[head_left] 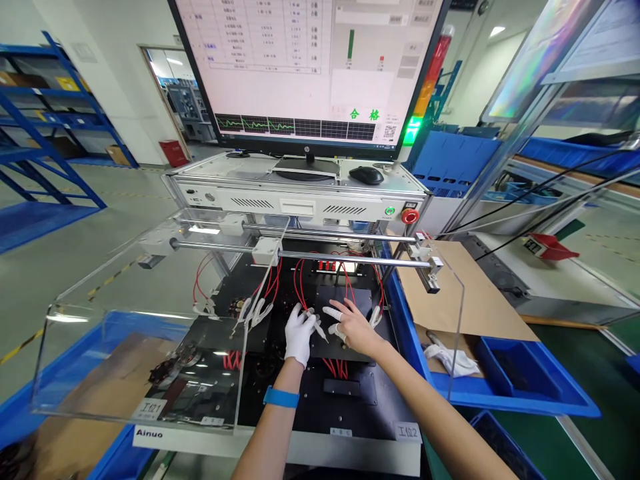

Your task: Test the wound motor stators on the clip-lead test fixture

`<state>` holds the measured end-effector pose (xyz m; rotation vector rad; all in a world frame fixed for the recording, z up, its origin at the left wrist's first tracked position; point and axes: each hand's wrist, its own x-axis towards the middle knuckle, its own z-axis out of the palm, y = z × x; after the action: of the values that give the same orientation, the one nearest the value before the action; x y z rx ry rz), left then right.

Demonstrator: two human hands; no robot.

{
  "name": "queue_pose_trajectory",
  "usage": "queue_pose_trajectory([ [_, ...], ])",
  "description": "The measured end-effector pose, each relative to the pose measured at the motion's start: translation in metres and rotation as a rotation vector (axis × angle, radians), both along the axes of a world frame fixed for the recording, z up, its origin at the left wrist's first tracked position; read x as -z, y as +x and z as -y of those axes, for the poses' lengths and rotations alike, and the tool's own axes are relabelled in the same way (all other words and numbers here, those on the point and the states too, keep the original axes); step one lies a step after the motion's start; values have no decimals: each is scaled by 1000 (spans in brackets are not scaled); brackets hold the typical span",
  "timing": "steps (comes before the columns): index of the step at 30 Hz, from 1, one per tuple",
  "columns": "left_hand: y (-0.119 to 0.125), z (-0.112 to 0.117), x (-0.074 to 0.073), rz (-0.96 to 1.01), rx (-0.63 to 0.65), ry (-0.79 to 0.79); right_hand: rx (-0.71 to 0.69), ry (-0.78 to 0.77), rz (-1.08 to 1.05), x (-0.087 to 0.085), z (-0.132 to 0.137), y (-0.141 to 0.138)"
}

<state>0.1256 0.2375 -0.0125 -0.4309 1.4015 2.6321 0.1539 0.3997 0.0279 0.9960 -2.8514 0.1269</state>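
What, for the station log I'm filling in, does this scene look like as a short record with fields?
Left hand: gloved in white, at a white-ended red lead; exact grip unclear
Right hand: ungloved, white coverings on some fingers, over a black panel; grip unclear
Left wrist: blue band
Monitor: on, green characters at lower right
Signal tower: green section lit
Mouse: on the shelf below the monitor
Right side: blue tray holding white cloth
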Motion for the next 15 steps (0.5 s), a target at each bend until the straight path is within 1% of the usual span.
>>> queue_pose_trajectory([
  [4,0,0,3,22,-19,25,7,19,-14,1,-2,-1],
  [9,-1,0,4,29,-57,36,18,-33,-3,3,2,-1],
  [15,2,-3,2,29,-62,64,35,-70,14,1,5,2],
])
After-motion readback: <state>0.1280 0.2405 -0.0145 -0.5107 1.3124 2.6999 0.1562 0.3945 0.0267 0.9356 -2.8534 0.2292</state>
